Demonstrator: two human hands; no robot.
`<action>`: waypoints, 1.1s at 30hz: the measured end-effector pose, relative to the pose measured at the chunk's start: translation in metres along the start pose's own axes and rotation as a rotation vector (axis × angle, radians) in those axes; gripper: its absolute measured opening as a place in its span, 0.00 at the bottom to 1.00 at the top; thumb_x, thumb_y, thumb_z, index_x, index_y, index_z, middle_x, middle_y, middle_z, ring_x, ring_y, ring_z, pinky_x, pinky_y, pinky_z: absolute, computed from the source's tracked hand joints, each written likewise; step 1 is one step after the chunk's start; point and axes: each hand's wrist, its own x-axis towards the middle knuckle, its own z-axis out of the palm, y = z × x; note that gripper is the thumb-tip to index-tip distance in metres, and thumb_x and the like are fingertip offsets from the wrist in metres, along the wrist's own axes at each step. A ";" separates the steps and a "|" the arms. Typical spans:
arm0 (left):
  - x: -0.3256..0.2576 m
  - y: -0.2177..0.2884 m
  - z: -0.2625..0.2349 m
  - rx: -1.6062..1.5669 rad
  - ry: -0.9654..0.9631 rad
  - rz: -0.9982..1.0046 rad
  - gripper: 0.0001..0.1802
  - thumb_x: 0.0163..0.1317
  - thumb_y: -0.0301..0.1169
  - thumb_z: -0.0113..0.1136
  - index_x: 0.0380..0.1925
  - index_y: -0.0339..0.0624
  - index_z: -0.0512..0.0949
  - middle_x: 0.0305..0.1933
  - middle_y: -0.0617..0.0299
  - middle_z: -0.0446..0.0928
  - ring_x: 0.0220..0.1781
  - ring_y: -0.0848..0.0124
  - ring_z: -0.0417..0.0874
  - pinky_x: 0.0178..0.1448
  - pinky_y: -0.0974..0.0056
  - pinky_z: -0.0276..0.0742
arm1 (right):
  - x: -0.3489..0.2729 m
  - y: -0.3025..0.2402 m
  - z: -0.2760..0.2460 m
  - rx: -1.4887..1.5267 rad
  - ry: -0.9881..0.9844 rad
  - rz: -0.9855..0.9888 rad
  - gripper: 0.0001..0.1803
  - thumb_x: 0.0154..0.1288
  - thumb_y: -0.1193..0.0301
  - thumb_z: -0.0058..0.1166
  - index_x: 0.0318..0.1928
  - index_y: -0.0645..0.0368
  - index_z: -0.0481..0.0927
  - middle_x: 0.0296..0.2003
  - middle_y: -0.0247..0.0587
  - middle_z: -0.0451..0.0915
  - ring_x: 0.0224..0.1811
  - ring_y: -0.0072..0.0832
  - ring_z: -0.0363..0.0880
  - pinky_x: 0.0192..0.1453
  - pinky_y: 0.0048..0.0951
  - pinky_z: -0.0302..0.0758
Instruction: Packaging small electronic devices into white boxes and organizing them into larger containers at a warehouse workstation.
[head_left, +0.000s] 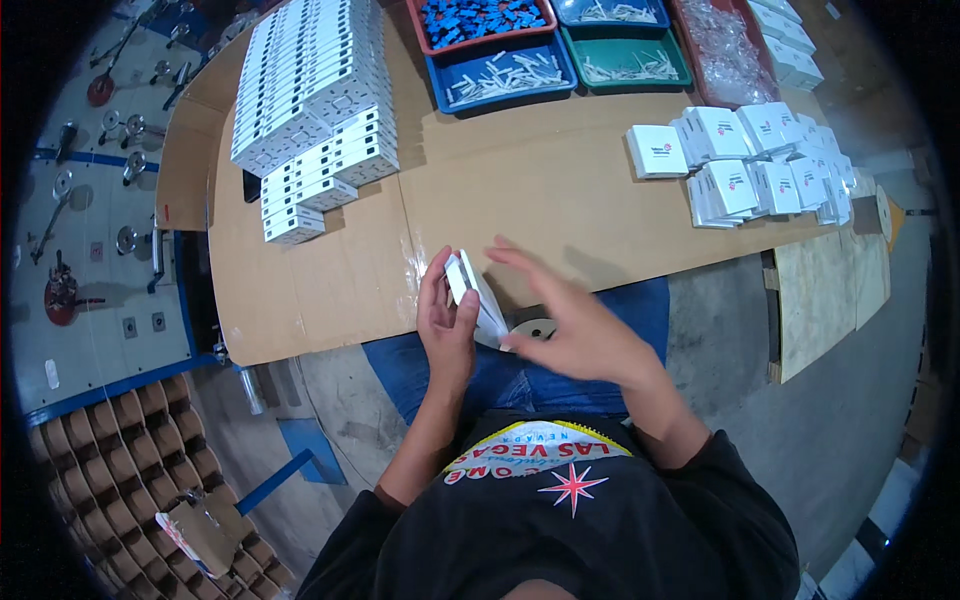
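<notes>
My left hand [446,318] is closed on a flat white box [478,302], held tilted on edge over the table's near edge. The thumb lies across one face of it, the fingers behind. My right hand [572,318] is open beside the box, its fingers stretched apart and its thumb close to the box's lower end. Whether that thumb touches it, I cannot tell. Below the box a round, pale object with dark holes [535,328] shows partly between my hands.
On the cardboard-covered table [480,190], white units with dark slots [310,90] are stacked at left. Small white boxes [735,185] are piled at right. At the back stand a red tray of blue pieces [412,12], a blue tray [440,92], a green tray [640,88] and clear bags [728,50].
</notes>
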 end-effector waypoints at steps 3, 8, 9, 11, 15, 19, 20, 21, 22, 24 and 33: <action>0.005 0.000 -0.003 -0.052 0.058 -0.084 0.28 0.75 0.35 0.60 0.70 0.36 0.68 0.67 0.53 0.72 0.71 0.67 0.71 0.75 0.62 0.63 | -0.002 0.014 -0.017 0.242 0.122 0.122 0.14 0.71 0.78 0.60 0.55 0.64 0.79 0.60 0.50 0.81 0.54 0.34 0.84 0.57 0.32 0.81; 0.007 0.005 -0.002 -0.062 0.071 -0.232 0.35 0.76 0.59 0.52 0.68 0.42 0.70 0.55 0.58 0.77 0.55 0.69 0.81 0.58 0.62 0.79 | -0.009 0.032 -0.017 1.023 0.077 0.396 0.05 0.76 0.73 0.59 0.41 0.62 0.78 0.36 0.43 0.84 0.34 0.26 0.82 0.37 0.25 0.79; 0.007 0.008 0.001 -0.069 0.072 -0.235 0.35 0.76 0.59 0.52 0.68 0.42 0.70 0.55 0.58 0.77 0.55 0.69 0.81 0.58 0.62 0.79 | -0.010 0.037 -0.011 1.045 0.066 0.381 0.08 0.75 0.70 0.61 0.39 0.61 0.78 0.36 0.44 0.83 0.29 0.26 0.80 0.30 0.25 0.77; 0.007 0.016 0.007 -0.224 0.094 -0.278 0.32 0.77 0.56 0.54 0.65 0.40 0.72 0.48 0.62 0.77 0.47 0.74 0.80 0.50 0.66 0.78 | -0.011 0.043 -0.005 1.170 0.012 0.367 0.07 0.76 0.71 0.60 0.40 0.61 0.79 0.36 0.44 0.84 0.29 0.25 0.81 0.31 0.24 0.76; 0.006 0.023 0.011 -0.219 0.082 -0.247 0.35 0.75 0.59 0.55 0.65 0.41 0.72 0.49 0.62 0.77 0.47 0.75 0.80 0.50 0.66 0.78 | -0.013 0.049 0.003 1.360 -0.106 0.337 0.10 0.75 0.67 0.61 0.41 0.62 0.79 0.36 0.46 0.86 0.27 0.24 0.80 0.27 0.23 0.72; 0.006 0.023 0.009 -0.173 0.022 -0.152 0.42 0.71 0.64 0.58 0.67 0.38 0.68 0.57 0.56 0.77 0.55 0.71 0.80 0.59 0.64 0.77 | -0.014 0.051 0.008 1.490 -0.199 0.288 0.12 0.74 0.64 0.62 0.41 0.61 0.80 0.36 0.47 0.86 0.26 0.24 0.80 0.24 0.23 0.68; 0.006 0.022 0.008 -0.130 -0.005 -0.094 0.46 0.69 0.65 0.59 0.68 0.37 0.67 0.60 0.54 0.76 0.60 0.68 0.79 0.64 0.63 0.75 | -0.015 0.052 0.008 1.489 -0.203 0.289 0.12 0.74 0.64 0.62 0.41 0.61 0.80 0.36 0.47 0.86 0.26 0.24 0.80 0.24 0.23 0.68; 0.006 0.020 0.007 -0.131 -0.002 -0.092 0.46 0.69 0.65 0.59 0.68 0.37 0.67 0.60 0.54 0.76 0.60 0.68 0.79 0.64 0.63 0.75 | -0.015 0.053 0.008 1.520 -0.223 0.296 0.12 0.74 0.64 0.62 0.42 0.61 0.80 0.37 0.47 0.86 0.26 0.25 0.80 0.24 0.22 0.68; 0.006 0.019 0.005 -0.117 -0.017 -0.043 0.48 0.65 0.64 0.64 0.70 0.36 0.65 0.64 0.52 0.74 0.65 0.65 0.77 0.68 0.61 0.72 | -0.016 0.053 0.008 1.551 -0.244 0.302 0.12 0.74 0.64 0.62 0.43 0.61 0.80 0.38 0.48 0.86 0.26 0.25 0.79 0.23 0.22 0.68; 0.006 0.019 0.005 -0.101 -0.029 0.007 0.52 0.62 0.63 0.69 0.71 0.36 0.62 0.68 0.50 0.72 0.70 0.62 0.74 0.73 0.59 0.69 | -0.015 0.048 0.007 1.542 -0.239 0.331 0.11 0.77 0.65 0.59 0.41 0.60 0.79 0.36 0.45 0.84 0.26 0.24 0.78 0.24 0.22 0.67; 0.007 0.028 -0.003 0.236 -0.312 0.450 0.66 0.36 0.33 0.91 0.74 0.43 0.57 0.75 0.44 0.67 0.79 0.48 0.66 0.82 0.45 0.60 | -0.004 0.041 -0.006 0.771 0.089 0.492 0.15 0.81 0.60 0.49 0.36 0.54 0.68 0.29 0.31 0.72 0.28 0.22 0.72 0.30 0.25 0.72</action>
